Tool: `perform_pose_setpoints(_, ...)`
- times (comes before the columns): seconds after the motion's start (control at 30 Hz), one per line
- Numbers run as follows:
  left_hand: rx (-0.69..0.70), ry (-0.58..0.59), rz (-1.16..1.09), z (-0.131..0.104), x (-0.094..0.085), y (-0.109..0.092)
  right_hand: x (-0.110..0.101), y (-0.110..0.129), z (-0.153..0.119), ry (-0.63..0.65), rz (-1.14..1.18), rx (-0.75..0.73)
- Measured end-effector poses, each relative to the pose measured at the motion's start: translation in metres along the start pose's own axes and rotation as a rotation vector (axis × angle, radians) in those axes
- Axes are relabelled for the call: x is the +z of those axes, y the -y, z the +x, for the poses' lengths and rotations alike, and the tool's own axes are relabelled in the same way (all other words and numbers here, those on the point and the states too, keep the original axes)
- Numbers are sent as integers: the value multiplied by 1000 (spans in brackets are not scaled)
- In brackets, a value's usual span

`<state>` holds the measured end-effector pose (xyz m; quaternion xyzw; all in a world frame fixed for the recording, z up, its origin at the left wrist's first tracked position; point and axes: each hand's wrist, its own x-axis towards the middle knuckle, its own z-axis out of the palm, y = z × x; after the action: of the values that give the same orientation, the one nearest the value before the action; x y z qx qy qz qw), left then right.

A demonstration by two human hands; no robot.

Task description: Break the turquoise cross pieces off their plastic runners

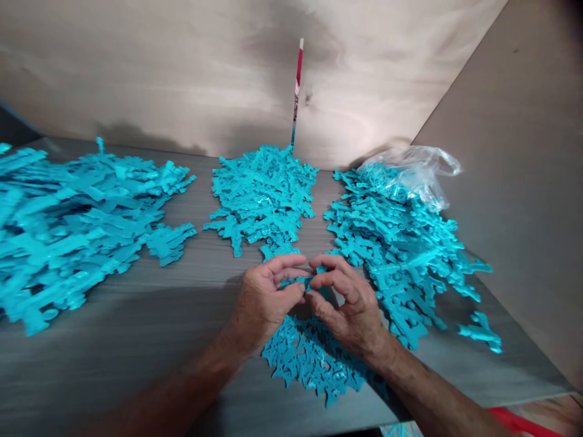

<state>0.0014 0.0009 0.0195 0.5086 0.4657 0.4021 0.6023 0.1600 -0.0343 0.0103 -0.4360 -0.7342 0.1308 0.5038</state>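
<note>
Between the fingertips of both hands sits a small turquoise flat cut-out piece (pixel 295 283), mostly covered by the fingers. My left hand (pixel 266 294) is closed on its left end, thumb and fingers pinching. From the other side my right hand (pixel 353 303) grips it with bent fingers and thumb. Just below the hands, a low heap of small pointed turquoise scraps (pixel 303 355) lies on the grey wood-grain table (pixel 173 346). Beyond the fingers rises a middle pile of turquoise cut-outs (pixel 262 194).
A large pile of longer turquoise pieces (pixel 68 224) spreads at the left. Another pile (pixel 387 237) lies at the right, under a clear plastic bag (pixel 410 173). One loose piece (pixel 483 332) rests near the right edge. A narrow printed strip (pixel 297 91) stands against the wooden back panel (pixel 182 67).
</note>
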Motion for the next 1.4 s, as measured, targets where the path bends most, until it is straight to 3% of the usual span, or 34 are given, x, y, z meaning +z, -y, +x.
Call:
perform_pose_setpoints(0.23,-105,-59,-101,-3,5,-14,0,0,-3,12,-1,-2)
perform_pose_setpoints(0.43,-48,-102,7,0,0,-6,-5,5,-6,-118,-64,-49)
perform_pose_setpoints(0.67,-47,36,90,-3,-2,-1,-5,0,-7,-78,-160,-208)
perform_pose_setpoints(0.8,-58,20,98,-5,-2,-6,-3,-2,-6,-104,-213,-284)
perform_pose_setpoints(1.23,-64,32,19,-3,0,-6,-8,1,2,-4,-90,-144)
perform_pose_setpoints(1.4,-65,47,35,-2,-1,-4,-11,-5,0,-46,-70,-32)
